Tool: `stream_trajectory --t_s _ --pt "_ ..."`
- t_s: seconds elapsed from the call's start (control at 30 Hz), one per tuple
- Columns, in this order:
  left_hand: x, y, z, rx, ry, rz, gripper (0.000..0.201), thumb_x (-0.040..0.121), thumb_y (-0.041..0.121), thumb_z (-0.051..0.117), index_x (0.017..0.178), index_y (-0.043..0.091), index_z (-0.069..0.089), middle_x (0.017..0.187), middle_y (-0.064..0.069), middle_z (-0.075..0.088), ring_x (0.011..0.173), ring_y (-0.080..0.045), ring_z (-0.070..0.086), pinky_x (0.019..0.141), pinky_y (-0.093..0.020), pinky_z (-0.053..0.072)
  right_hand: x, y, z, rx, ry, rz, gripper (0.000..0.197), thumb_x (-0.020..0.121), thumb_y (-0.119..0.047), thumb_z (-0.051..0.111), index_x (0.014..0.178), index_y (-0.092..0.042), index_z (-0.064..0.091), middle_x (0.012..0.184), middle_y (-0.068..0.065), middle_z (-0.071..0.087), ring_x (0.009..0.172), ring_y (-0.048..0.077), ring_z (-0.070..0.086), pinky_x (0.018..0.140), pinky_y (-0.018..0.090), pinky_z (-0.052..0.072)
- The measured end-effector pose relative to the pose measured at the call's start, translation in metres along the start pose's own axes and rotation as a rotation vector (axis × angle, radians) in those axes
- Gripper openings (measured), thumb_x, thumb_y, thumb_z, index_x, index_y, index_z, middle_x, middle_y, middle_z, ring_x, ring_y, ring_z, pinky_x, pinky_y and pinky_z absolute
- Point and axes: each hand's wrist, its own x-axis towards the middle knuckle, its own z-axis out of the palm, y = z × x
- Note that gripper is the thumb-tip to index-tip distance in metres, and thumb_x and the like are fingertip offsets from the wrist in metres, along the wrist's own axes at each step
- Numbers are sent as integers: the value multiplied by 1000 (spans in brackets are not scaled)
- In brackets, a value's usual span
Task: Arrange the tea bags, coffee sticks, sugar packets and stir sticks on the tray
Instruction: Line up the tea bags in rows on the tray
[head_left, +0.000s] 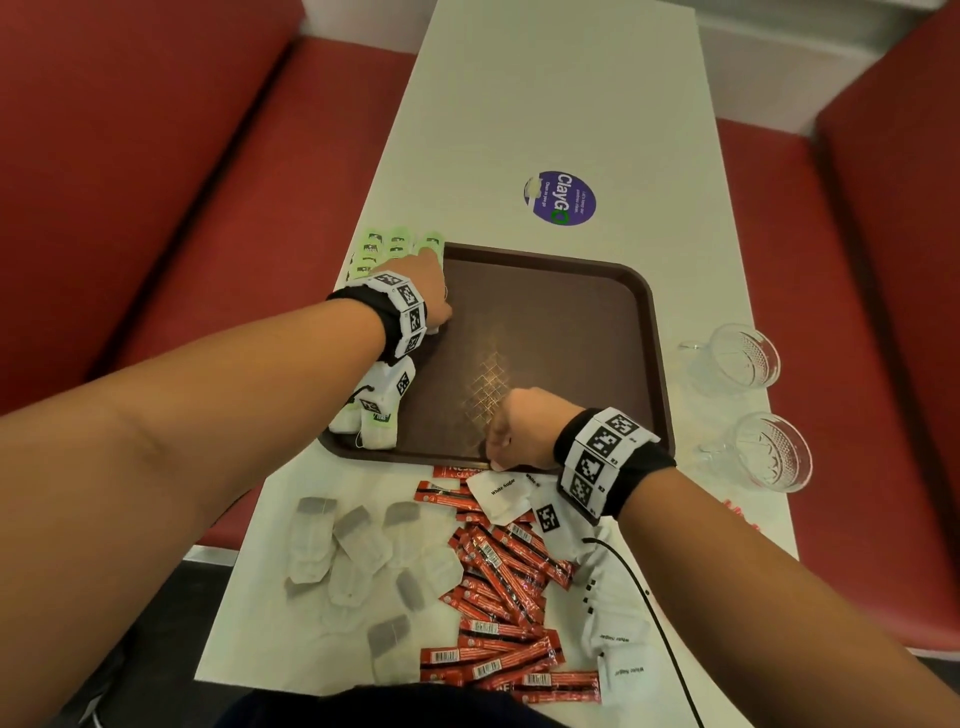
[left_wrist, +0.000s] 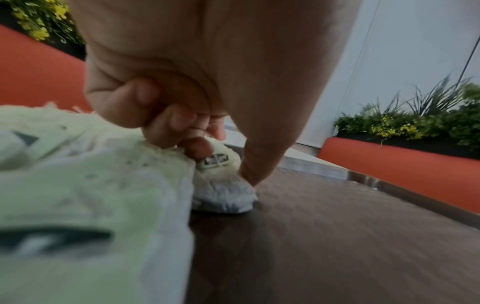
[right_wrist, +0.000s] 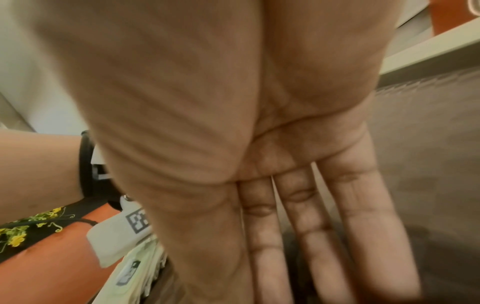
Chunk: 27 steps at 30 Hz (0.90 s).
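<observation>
A pale green paper tea bag (left_wrist: 223, 176) is pinched by the curled fingers of the left hand (head_left: 431, 291) at the upper left of the dark brown plastic tray (head_left: 571, 332). The right hand (head_left: 524, 426), fingers straight and holding nothing, hovers lower centre. The bag should be laid flat beside its neighbours.

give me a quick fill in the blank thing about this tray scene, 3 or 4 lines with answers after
1. The brown tray sits on a long ____ table.
2. The left hand pinches a tea bag at the tray's ____ edge.
3. The red coffee sticks lie in a heap on the ____, not on the tray.
4. To the right of the tray stand ____ glass cups.

Missing words: white; left; table; two
</observation>
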Motion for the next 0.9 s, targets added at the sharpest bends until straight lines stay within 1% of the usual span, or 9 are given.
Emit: stream_trajectory --t_s 0.1,0.2,0.3,0.37,0.43,0.53,0.67,0.8,0.9 --pt "-3 -1 -3 -14 -5 -14 52 86 34 65 124 7 43 78 -3 49 64 -22 49 51 -30 34 0 0 2 -1 12 17 14 88 -26 68 97 -22 78 100 -6 72 95 19 65 92 33 54" --pt "-21 0 -16 14 50 54 54 89 49 62 122 9 43 85 -3 52 75 -25 54 60 -32 40 -2 -1 5 -8 39 26 9 86 -23 68 93 -22 74 94 -6 70 91 19 64 88 32 55" --pt "-51 -5 -25 -61 83 187 39 92 52 58 108 17 50 85 2 57 82 -21 57 68 -33 41 -7 -5 11 10 84 15 18 83 -20 71 101 -21 71 96 -3 69 91 19 65 85 33 56" --pt "-75 -11 -25 -126 73 282 26 93 48 59 99 23 57 81 7 59 79 -14 57 65 -30 39 -12 -10 12 10 124 -15 19 83 -22 70 102 -21 69 93 -5 67 88 18 63 79 30 54" --pt "-103 -18 -20 -175 24 370 16 93 43 61 91 27 61 80 10 61 75 -8 57 61 -26 37 -20 -19 12 -22 171 -80 18 85 -26 69 102 -21 68 89 -8 63 84 16 58 74 28 48" --pt "-141 -29 -8 -186 -84 469 9 92 33 62 84 31 66 82 14 62 76 -5 58 67 -24 42 -34 -35 18 -62 195 -188 18 84 -35 72 99 -24 70 91 -9 63 85 16 59 77 31 51" --pt "-179 -48 13 -28 -224 550 6 88 30 65 92 31 69 90 14 61 81 -6 57 76 -28 48 -43 -56 36 -177 117 -240 35 80 -50 73 104 -24 72 101 -4 67 94 19 59 79 34 52" --pt "-206 -63 37 126 -361 589 18 85 34 69 103 31 71 100 9 63 92 -13 60 80 -33 50 -45 -73 54 -299 56 -240 55 74 -62 75 113 -25 68 110 0 61 107 22 51 88 42 51" --pt "-221 -69 55 153 -449 630 31 79 43 76 106 29 68 106 8 60 98 -13 57 77 -28 44 -45 -80 61 -440 20 -248 60 68 -67 76 113 -28 67 111 -1 57 109 21 44 92 43 46"
